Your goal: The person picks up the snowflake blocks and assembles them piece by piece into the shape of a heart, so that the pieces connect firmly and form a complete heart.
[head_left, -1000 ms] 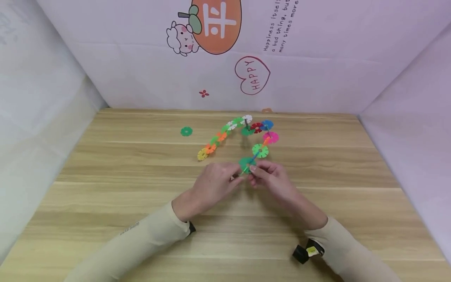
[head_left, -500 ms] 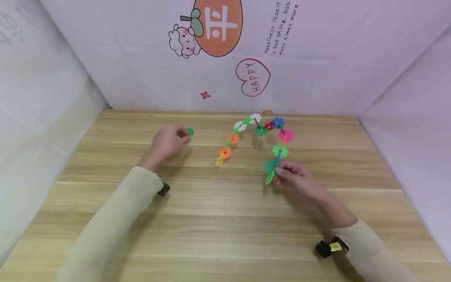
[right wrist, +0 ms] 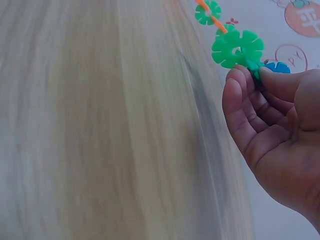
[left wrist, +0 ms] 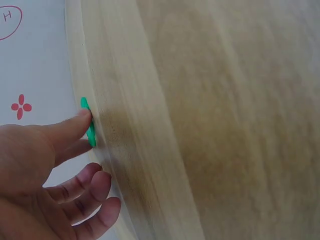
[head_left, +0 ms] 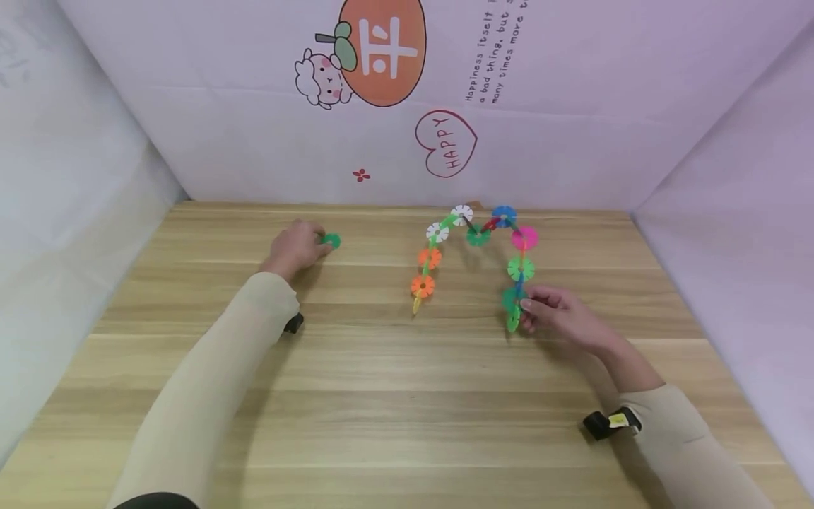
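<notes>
A loose green notched plastic disc point(head_left: 332, 242) is at the left of the wooden table, and my left hand point(head_left: 294, 247) pinches its edge between thumb and index finger. The other left fingers point(left wrist: 95, 195) curl loosely below it. On the right, my right hand point(head_left: 566, 322) pinches the dark green disc point(head_left: 512, 299) near the end of a chain of interlocking notched discs. At that end sits a bright green disc point(head_left: 514, 319), which looks large in the right wrist view. From there the chain arches back past a pink disc point(head_left: 525, 238) and white ones to a yellow disc point(head_left: 416, 304).
The wooden table point(head_left: 381, 410) ends at a white printed backdrop point(head_left: 547, 155). White walls stand at both sides. A black wrist camera point(head_left: 598, 425) hangs at the right sleeve, another point(head_left: 294, 323) at the left.
My left hand has left the chain's end, moved left and back, and taken hold of the loose green disc. My right hand has carried the chain to the right, and its arch now stands wider.
</notes>
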`<action>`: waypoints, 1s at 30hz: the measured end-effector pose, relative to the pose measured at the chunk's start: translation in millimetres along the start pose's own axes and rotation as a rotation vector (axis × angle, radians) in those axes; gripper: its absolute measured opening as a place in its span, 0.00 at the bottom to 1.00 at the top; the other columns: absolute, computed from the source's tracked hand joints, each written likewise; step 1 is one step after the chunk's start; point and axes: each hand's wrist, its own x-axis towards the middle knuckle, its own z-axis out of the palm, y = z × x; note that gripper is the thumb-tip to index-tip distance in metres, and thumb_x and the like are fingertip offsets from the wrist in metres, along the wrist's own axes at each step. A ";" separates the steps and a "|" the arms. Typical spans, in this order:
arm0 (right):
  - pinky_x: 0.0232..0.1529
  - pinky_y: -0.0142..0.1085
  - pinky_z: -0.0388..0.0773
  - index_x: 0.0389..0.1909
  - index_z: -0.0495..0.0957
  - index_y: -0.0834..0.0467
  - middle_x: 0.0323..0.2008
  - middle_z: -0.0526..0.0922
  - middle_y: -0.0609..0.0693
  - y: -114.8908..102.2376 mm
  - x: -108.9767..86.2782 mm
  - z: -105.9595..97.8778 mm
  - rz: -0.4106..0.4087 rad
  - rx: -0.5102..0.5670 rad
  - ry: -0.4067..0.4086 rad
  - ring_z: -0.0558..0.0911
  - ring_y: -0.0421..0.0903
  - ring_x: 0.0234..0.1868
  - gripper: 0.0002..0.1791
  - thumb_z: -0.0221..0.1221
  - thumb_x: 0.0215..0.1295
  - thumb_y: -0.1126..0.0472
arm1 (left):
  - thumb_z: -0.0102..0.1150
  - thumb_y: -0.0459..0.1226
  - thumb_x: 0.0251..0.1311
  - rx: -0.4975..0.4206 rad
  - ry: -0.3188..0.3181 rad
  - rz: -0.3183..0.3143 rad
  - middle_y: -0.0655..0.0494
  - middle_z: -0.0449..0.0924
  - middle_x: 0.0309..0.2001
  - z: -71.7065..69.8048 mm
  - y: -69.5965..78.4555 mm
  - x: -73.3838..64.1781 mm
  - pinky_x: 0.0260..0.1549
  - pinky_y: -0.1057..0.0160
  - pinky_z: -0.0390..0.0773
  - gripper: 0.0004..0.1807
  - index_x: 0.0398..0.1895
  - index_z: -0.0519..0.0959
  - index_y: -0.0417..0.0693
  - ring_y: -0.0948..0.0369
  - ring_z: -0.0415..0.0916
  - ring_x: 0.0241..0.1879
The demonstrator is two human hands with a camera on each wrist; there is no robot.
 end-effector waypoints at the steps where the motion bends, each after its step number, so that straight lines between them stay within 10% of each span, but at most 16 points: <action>1: 0.38 0.41 0.83 0.43 0.74 0.70 0.34 0.79 0.66 1.2 -0.9 -1.5 -0.001 -0.002 0.005 0.81 0.51 0.36 0.13 0.49 0.80 0.62 | 0.58 0.44 0.71 0.004 -0.002 -0.002 0.37 0.69 0.62 -0.1 -0.4 -0.1 0.52 0.41 0.73 0.25 0.65 0.74 0.42 0.42 0.69 0.58; 13: 0.39 0.39 0.83 0.43 0.76 0.71 0.35 0.81 0.65 1.1 1.8 7.4 -0.048 0.001 0.023 0.82 0.49 0.36 0.12 0.49 0.79 0.64 | 0.66 0.36 0.65 -0.464 0.096 0.019 0.42 0.80 0.46 3.6 -1.2 -17.2 0.40 0.59 0.77 0.16 0.51 0.78 0.36 0.51 0.76 0.43; 22: 0.42 0.38 0.84 0.42 0.76 0.71 0.33 0.82 0.59 -7.3 17.1 47.0 -0.048 0.120 0.098 0.82 0.44 0.35 0.11 0.52 0.78 0.65 | 0.71 0.38 0.61 -0.845 -0.053 0.200 0.44 0.86 0.39 18.1 67.2 -86.9 0.29 0.56 0.80 0.10 0.40 0.86 0.42 0.42 0.78 0.30; 30: 0.45 0.37 0.83 0.43 0.78 0.66 0.34 0.80 0.54 -28.0 34.6 76.7 -0.090 0.328 0.175 0.81 0.44 0.36 0.10 0.52 0.78 0.64 | 0.69 0.34 0.62 -0.940 -0.173 0.291 0.48 0.88 0.33 34.6 102.8 -123.6 0.23 0.62 0.77 0.05 0.38 0.87 0.40 0.39 0.80 0.24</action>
